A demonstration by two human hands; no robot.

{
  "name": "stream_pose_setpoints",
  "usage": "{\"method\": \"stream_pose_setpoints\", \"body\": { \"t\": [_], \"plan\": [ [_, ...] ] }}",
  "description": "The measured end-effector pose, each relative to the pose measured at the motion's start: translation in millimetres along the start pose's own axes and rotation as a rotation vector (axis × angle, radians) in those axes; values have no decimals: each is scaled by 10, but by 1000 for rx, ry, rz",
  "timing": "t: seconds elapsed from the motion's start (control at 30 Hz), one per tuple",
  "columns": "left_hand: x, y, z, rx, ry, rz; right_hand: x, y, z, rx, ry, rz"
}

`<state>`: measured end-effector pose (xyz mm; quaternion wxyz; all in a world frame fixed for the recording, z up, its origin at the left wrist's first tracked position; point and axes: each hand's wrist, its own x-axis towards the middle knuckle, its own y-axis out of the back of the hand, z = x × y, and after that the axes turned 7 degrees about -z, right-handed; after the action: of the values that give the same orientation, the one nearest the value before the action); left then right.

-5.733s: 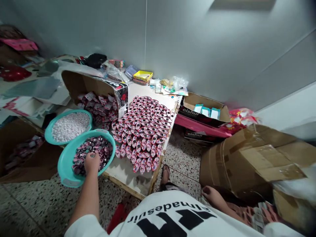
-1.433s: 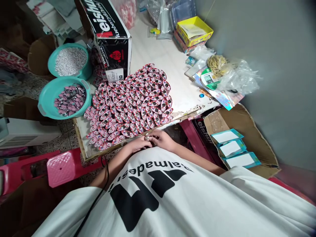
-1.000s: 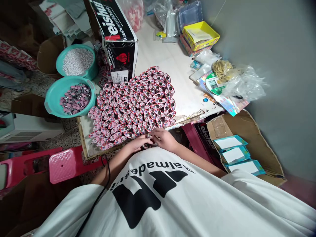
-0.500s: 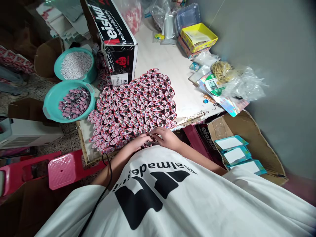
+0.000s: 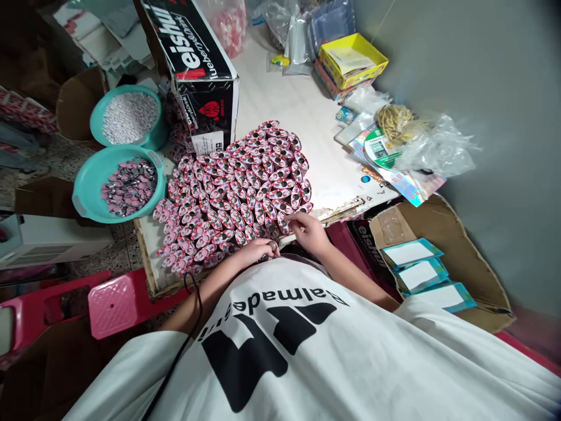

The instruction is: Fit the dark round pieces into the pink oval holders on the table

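Many small oval, red-edged printed pieces [image 5: 236, 199] stand packed together on the table, some with dark round centres and some with pink discs on top. At the front edge of this group, close to my shirt, my left hand [image 5: 255, 252] is closed around small round discs [image 5: 264, 257] with dark and shiny metallic faces. Just right of it, my right hand [image 5: 310, 233] reaches to the nearest oval pieces at the right front corner. Its thumb and forefinger are bent together, and whatever is between the fingertips is too small to make out.
Two turquoise basins [image 5: 83, 202] at the left hold pink-and-grey discs and white pieces. A black carton [image 5: 208, 111] stands behind the ovals. A yellow box [image 5: 377, 61] and plastic bags [image 5: 442, 149] lie along the wall. A cardboard box [image 5: 482, 275] sits at the right, a pink stool [image 5: 111, 307] at the left.
My hands were together at the front edge; now they are apart. My right hand has moved right and forward to the oval pieces, while the left stays near the shirt with the discs.
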<state>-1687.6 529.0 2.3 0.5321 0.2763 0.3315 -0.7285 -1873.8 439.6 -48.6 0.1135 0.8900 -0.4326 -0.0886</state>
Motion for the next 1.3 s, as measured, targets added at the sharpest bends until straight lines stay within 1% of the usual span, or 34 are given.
{"method": "stream_pose_setpoints", "body": {
  "t": [0.07,0.1,0.13,0.2,0.3,0.4,0.63,0.8,0.93,1.0,1.1,1.17,1.2,1.23,1.27,1.3],
  "plan": [
    [-30,14,-2,-3,6,-3,93,164,205,76,-236,88],
    [-45,20,-8,-9,9,-1,148,252,299,80,-326,109],
    [-58,24,-17,-19,8,3,206,335,379,46,-382,120],
    [-75,27,-40,-53,-9,9,323,468,483,-97,-394,91],
    [-68,20,-81,-95,-26,6,471,554,515,-302,-353,-40],
    [-41,13,-122,-134,-25,3,570,548,484,-438,-373,-141],
    [-43,45,-192,-223,-1,30,689,492,438,-681,-472,-206],
    [-85,62,-196,-125,8,17,796,471,443,-728,-520,-273],
    [-87,21,-160,-48,-10,12,869,529,480,-632,-588,-314],
    [-75,-24,-131,-49,-21,5,852,565,462,-591,-612,-290],
    [-61,-103,-81,-11,-24,-4,707,544,307,-628,-568,-169],
    [-58,-146,-55,11,-14,-8,527,461,113,-588,-476,-76],
    [-55,-161,-47,13,-10,-5,420,404,-3,-524,-409,-67],
    [-49,-171,-43,12,-4,0,308,340,-123,-441,-332,-95],
    [-41,-179,-43,12,2,8,198,273,-242,-353,-253,-161],
    [-28,-183,-45,15,4,18,96,207,-353,-276,-177,-259]
  ]
}}
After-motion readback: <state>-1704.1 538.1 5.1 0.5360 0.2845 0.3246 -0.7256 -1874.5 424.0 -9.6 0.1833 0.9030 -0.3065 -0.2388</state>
